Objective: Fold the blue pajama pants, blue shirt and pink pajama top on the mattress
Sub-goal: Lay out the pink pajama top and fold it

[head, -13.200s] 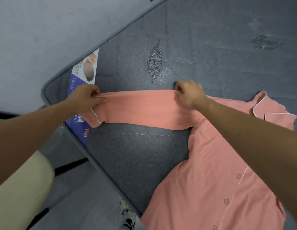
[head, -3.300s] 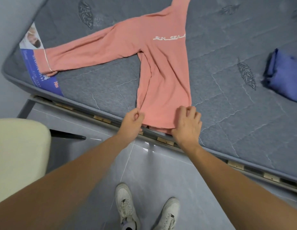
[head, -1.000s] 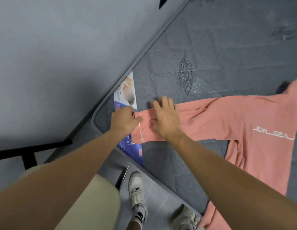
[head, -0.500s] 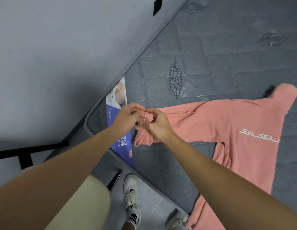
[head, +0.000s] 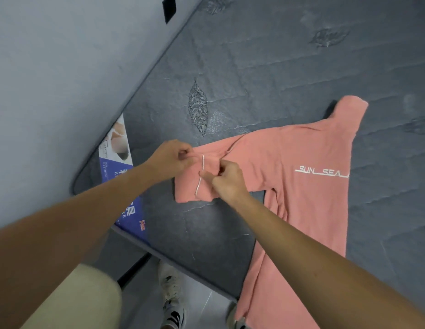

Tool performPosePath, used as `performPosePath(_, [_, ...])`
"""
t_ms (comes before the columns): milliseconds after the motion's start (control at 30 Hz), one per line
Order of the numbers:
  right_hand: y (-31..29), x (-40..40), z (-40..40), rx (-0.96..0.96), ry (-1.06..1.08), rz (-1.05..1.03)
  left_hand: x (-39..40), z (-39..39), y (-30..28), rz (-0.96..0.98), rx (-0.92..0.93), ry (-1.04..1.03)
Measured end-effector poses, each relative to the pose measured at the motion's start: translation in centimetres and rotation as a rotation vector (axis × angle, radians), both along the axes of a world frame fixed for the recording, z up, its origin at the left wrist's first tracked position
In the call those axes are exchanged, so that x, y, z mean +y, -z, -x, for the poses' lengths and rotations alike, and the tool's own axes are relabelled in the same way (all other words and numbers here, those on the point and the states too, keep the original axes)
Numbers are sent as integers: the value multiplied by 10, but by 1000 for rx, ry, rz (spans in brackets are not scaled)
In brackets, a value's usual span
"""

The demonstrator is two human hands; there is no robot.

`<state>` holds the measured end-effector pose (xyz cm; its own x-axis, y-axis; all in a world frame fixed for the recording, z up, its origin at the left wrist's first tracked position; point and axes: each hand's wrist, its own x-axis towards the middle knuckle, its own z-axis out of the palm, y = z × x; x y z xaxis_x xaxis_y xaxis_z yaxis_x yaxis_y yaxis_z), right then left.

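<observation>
The pink pajama top (head: 308, 186) lies back side up on the grey mattress (head: 266, 67), its white "SUN SEA" lettering showing. Its body is folded narrow and runs down to the mattress's near edge. The left sleeve is doubled back toward the body, its white-piped cuff (head: 199, 179) lifted. My left hand (head: 173, 157) pinches the cuff's upper edge. My right hand (head: 226, 180) pinches the cuff just right of the piping. The blue pants and blue shirt are out of view.
A grey wall borders the mattress on the left. A blue and white label (head: 119, 167) covers the mattress corner near my left forearm. A cream seat (head: 83, 302) and my shoes (head: 172, 300) on the tiled floor are below the mattress edge.
Both hands gripped the cuff at the mattress corner and carried it rightward, doubling the sleeve back toward the body. The view shifted slightly right with them.
</observation>
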<state>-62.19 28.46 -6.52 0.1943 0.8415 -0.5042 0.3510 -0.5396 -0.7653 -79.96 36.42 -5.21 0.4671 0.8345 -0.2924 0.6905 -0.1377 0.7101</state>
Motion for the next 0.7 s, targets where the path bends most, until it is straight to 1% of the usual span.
performPosePath(67, [0, 3, -20, -41, 34, -30, 4, -14, 4, 62, -41, -32])
performPosePath(133, [-2, 10, -41, -112, 38, -57, 11, -23, 10, 101, -45, -21])
performPosePath(233, [3, 20, -73, -226, 37, -62, 23, -34, 19, 140, 35, 53])
performPosePath(300, [7, 23, -88, -291, 36, -74, 30, -40, 23, 110, 110, 103])
performPosePath(367, [12, 25, -104, -344, 21, -94, 34, -51, 30, 65, 164, 92])
performPosePath(500, [24, 25, -122, -529, -19, -143, 31, -65, 40, -40, 201, 4])
performPosePath(533, [24, 24, -124, -599, -27, -147, 27, -67, 41, -92, 221, -15])
performPosePath(600, [24, 20, -124, -820, -57, -190, 16, -69, 45, -190, 300, -90])
performPosePath(633, [22, 17, -121, -905, -95, -241, 10, -71, 46, -190, 330, -167])
performPosePath(667, [19, 15, -115, -941, -148, -321, 4, -72, 47, -165, 338, -253])
performPosePath(700, [16, 12, -106, -930, -229, -389, 0, -73, 46, -135, 334, -317])
